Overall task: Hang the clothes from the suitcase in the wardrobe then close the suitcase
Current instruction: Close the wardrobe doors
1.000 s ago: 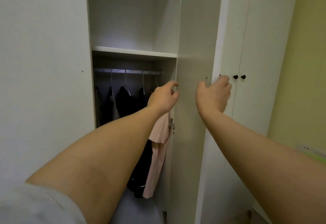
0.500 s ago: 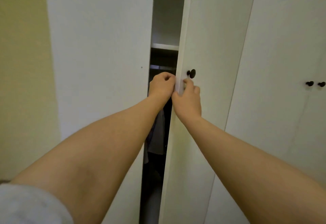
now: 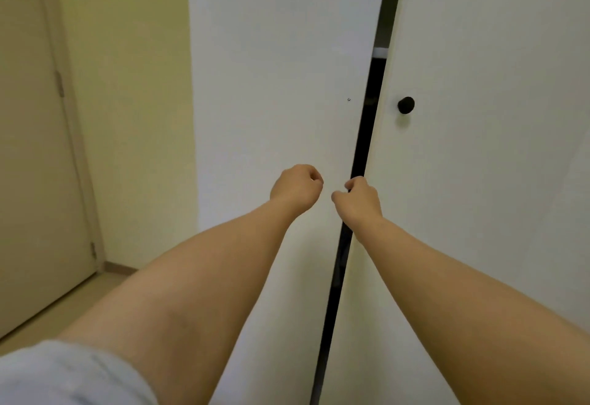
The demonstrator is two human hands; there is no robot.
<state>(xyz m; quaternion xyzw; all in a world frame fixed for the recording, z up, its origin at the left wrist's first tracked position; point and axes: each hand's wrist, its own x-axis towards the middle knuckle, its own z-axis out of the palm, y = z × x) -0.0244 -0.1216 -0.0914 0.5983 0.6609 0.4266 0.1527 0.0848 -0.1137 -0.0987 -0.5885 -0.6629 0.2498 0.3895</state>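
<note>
at the far left stands a closed room door (image 3: 32, 149), then a yellow wall (image 3: 134, 117). next comes the left wardrobe door (image 3: 281, 69), and the left hand (image 3: 297, 187) hangs before its right edge, clenched into a fist around nothing. a narrow dark gap (image 3: 367, 117) parts the two doors. a white shelf edge (image 3: 380, 51) shows in it, but no clothes can be made out. the right hand (image 3: 360, 200) sits at the gap, fingers curled by the left edge of the right wardrobe door (image 3: 479, 181) — whether it pinches that edge i cannot tell. the black knob (image 3: 405, 104) above it is untouched. hanging looks finished and the doors are all but shut — the suitcase, out of view, likely remains to be closed.
</note>
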